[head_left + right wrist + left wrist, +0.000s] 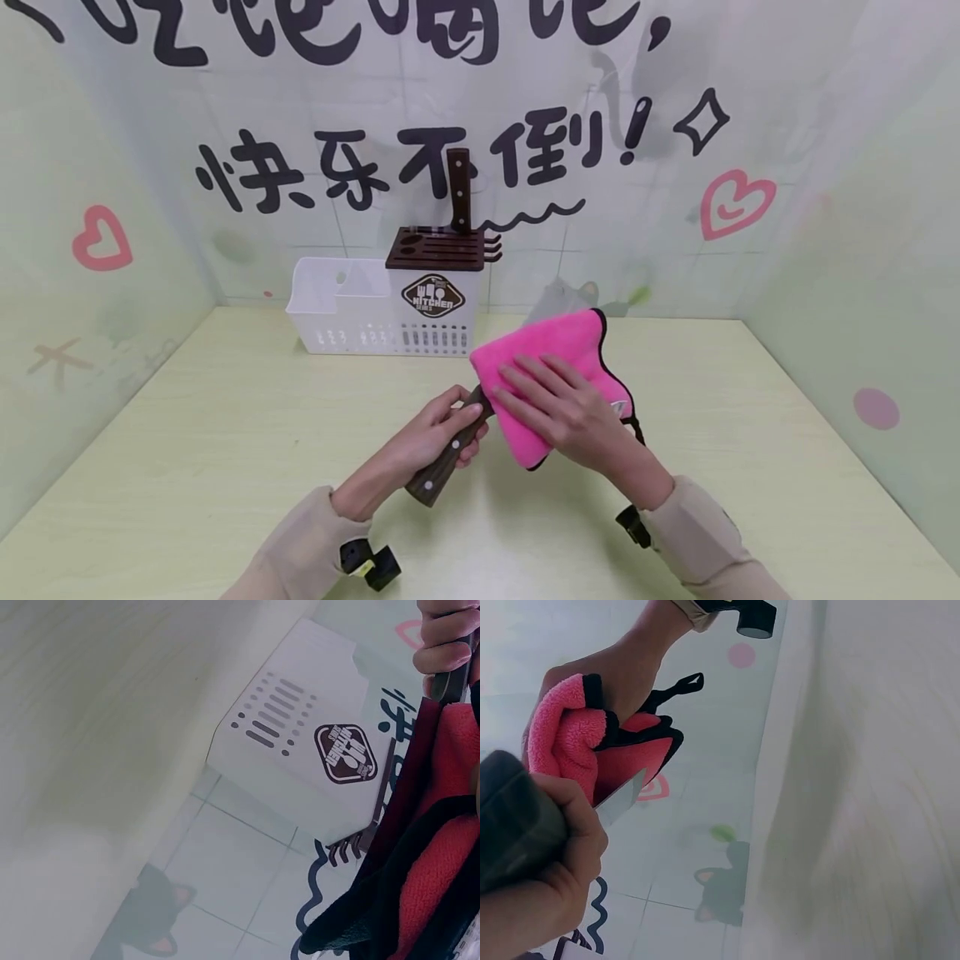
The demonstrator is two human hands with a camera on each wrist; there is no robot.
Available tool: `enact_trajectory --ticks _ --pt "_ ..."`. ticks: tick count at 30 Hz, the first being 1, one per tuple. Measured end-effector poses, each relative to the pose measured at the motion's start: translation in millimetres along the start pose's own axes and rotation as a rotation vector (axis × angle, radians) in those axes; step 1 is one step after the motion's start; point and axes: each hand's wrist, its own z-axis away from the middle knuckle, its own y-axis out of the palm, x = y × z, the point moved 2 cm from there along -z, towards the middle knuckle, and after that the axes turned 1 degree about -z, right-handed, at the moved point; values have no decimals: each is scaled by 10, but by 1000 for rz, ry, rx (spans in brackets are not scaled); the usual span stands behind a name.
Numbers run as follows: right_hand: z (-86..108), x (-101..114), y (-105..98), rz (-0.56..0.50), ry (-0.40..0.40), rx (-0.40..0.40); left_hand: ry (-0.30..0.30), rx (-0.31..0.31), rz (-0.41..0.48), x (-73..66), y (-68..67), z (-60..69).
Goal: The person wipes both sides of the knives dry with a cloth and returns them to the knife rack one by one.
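Note:
A large knife slants over the table; its dark handle with pale rivets is gripped by my left hand. A pink cloth with black edging drapes over the blade. My right hand holds the cloth against the blade, its fingers laid across the top; its thumb is hidden. In the left wrist view, a strip of bare blade shows below the folded cloth. In the right wrist view, the left hand's fingers curl round the handle, and the cloth hangs at the right side.
A white kitchen rack with a dark slotted top stands at the back; another knife handle rises from it. Printed walls enclose the pale table at the back and both sides.

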Motion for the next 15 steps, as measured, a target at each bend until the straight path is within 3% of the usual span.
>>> enact_trajectory --ticks 15 --pt "6 22 33 -17 -9 29 26 -6 -47 51 -5 -21"
